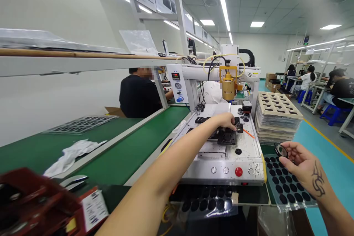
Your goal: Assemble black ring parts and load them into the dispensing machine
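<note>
While I scan from the left, a red plastic crate (pixel 33 199) fills the bottom corner, blurred and close. Past it a crumpled white cloth (pixel 72 155) lies on the green conveyor belt (pixel 132 143), and a flat grid tray (pixel 80 123) sits further back on the belt's far lane. A person in a black shirt (pixel 138 96) sits behind the belt, back to me.

My left hand (pixel 225 121) reaches across onto the white machine counter (pixel 246 151), fingers pinched shut on a small dark part at the black fixture (pixel 228 135); I can't make out what the part is. An orange-handled tool (pixel 249 133) lies just beside the fixture on the right. The brass-coloured dispensing head (pixel 228 86) hangs above, well back from the hand. A red button (pixel 238 172) sits on the machine's front panel among small silver ones.

My right hand (pixel 300 162) is held palm up over a tray of black round discs (pixel 284 188), fingers loosely curled, thumb and fingertips gripping a round black-rimmed lens piece (pixel 281 150) at its edge. A stack of cardboard trays (pixel 278 118) stands behind it, right of the machine. Far right, people sit at counters on blue stools (pixel 334 112).
</note>
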`<action>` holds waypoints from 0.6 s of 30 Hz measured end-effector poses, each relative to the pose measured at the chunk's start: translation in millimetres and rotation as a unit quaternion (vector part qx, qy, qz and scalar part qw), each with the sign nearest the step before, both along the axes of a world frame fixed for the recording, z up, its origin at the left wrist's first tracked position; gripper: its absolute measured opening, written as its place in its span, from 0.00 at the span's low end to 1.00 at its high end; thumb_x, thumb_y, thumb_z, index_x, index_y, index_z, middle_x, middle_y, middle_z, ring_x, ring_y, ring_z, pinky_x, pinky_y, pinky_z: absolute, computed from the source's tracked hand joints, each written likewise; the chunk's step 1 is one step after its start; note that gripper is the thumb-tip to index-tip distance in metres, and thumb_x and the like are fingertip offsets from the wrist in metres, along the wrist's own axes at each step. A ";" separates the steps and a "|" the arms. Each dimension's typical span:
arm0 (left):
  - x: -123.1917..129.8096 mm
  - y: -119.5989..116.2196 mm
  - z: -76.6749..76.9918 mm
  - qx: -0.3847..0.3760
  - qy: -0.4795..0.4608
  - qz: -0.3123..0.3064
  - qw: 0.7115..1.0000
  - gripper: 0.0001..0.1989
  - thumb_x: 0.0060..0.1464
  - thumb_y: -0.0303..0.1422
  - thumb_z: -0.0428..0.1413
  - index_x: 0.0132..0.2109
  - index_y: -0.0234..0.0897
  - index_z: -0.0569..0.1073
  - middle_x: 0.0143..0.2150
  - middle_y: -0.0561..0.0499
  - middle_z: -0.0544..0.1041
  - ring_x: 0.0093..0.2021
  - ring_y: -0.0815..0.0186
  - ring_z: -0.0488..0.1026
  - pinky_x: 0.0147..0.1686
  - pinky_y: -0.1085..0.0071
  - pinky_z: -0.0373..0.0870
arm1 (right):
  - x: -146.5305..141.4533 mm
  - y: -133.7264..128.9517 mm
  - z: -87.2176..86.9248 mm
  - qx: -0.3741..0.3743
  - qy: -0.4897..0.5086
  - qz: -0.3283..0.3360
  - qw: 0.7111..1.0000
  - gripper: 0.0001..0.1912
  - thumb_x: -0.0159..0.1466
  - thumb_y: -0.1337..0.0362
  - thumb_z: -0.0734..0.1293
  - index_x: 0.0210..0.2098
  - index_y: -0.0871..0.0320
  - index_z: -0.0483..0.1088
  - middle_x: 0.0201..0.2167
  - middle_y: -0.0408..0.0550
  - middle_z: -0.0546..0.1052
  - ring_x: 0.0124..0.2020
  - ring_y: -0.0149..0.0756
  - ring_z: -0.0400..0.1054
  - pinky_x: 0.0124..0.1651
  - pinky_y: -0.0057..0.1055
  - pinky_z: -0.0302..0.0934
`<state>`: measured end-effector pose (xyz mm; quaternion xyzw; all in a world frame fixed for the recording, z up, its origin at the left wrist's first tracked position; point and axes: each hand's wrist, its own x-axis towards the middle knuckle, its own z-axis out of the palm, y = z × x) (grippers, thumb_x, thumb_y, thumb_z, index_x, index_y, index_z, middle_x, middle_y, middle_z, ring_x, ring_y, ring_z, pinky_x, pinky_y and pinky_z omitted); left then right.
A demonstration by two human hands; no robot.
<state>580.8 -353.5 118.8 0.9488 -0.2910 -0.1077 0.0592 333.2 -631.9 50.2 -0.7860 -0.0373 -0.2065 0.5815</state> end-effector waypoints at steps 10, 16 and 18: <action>-3.5 -21.4 8.5 -0.002 0.001 0.017 1.000 0.16 0.69 0.40 0.62 0.57 0.34 0.77 0.56 0.44 0.80 0.51 0.56 0.80 0.51 0.55 0.81 | 38.9 29.3 -4.5 -0.023 -0.041 0.041 0.998 0.24 0.62 0.50 0.77 0.51 0.56 0.73 0.34 0.46 0.77 0.30 0.37 0.68 0.33 0.34 0.67; -35.2 15.3 22.9 -0.179 -0.099 0.027 0.979 0.19 0.58 0.39 0.66 0.52 0.32 0.80 0.52 0.42 0.83 0.52 0.53 0.80 0.53 0.60 0.76 | 105.1 46.1 0.1 -0.125 -0.048 0.073 0.988 0.23 0.63 0.47 0.72 0.47 0.57 0.70 0.30 0.42 0.69 0.30 0.37 0.61 0.34 0.35 0.60; -50.7 25.5 31.5 -0.232 -0.120 0.024 0.965 0.21 0.56 0.39 0.65 0.53 0.32 0.79 0.52 0.41 0.83 0.53 0.53 0.79 0.53 0.63 0.75 | 136.4 58.3 6.5 -0.154 -0.038 0.099 0.982 0.22 0.61 0.49 0.74 0.45 0.57 0.71 0.30 0.41 0.69 0.31 0.36 0.61 0.35 0.34 0.60</action>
